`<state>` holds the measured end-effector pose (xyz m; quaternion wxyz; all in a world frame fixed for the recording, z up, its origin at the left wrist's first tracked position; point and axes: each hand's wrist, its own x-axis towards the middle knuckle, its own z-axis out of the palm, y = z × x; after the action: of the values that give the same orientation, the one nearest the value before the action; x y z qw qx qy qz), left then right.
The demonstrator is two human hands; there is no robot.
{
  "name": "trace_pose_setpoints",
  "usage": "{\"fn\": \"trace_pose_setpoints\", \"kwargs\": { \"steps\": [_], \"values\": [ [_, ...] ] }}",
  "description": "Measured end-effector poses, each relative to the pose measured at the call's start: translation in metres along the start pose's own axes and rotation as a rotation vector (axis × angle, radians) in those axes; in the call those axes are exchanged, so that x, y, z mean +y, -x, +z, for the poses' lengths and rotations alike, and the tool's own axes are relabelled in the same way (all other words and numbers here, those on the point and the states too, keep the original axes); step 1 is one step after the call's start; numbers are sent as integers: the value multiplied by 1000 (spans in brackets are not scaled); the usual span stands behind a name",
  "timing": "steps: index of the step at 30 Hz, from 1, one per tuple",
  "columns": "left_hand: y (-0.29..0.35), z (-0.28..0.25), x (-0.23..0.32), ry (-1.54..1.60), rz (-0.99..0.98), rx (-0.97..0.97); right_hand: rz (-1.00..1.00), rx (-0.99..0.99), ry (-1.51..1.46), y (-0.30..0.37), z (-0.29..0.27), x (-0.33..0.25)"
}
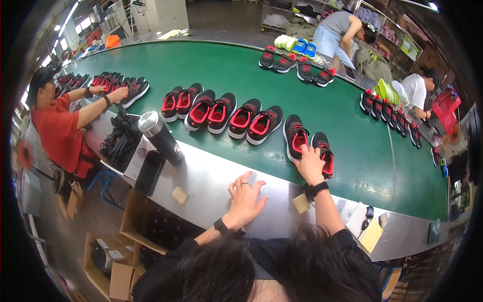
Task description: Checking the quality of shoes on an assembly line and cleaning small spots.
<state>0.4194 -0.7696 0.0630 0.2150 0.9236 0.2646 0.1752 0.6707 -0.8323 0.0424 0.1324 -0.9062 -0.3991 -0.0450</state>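
Note:
My left hand hovers over the metal ledge with its fingers spread, holding nothing. Farther right, my right hand grips the heel end of a black sneaker with red lining, its fingertips at the shoe's opening. A matching sneaker stands just right of it, partly covered by the same hand. To the left on the green belt, several more black-and-red sneakers stand in pairs, heels toward me. A yellowish sponge-like block lies beside my right wrist.
On the ledge are a dark tumbler, a black case and another pale block. Sunglasses lie at right. A co-worker in red handles shoes at left. More shoes line the belt's far edge. Cardboard boxes stand below.

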Motion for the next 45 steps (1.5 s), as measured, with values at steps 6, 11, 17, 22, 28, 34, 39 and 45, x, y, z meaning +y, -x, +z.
{"fn": "trace_pose_setpoints", "kwargs": {
  "steps": [6, 11, 17, 22, 28, 34, 39, 45],
  "values": [
    [12, -31, -7, 30, -51, 18, -71, -2, -299, -9, -60, -4],
    [9, -43, -14, 414, -176, 307, -400, 15, -355, 37, -119, -85],
    [-3, -63, -28, 304, -179, 443, -1067, -398, -535, 89, -67, -129],
    [-9, -94, -73, 236, -99, 314, -919, -708, -780, -21, -142, -151],
    [-108, -118, -69, 304, 147, -305, -66, -707, -1217, -305, -54, -86],
    [-128, -37, -90, 579, 469, -492, 367, -251, -1595, -457, 84, -79],
    [-147, -17, -106, 940, 289, -575, 223, -281, -1743, -492, 140, -138],
    [-151, -7, -102, 903, 296, -601, 376, -235, -1739, -487, 133, -120]
  ]
}}
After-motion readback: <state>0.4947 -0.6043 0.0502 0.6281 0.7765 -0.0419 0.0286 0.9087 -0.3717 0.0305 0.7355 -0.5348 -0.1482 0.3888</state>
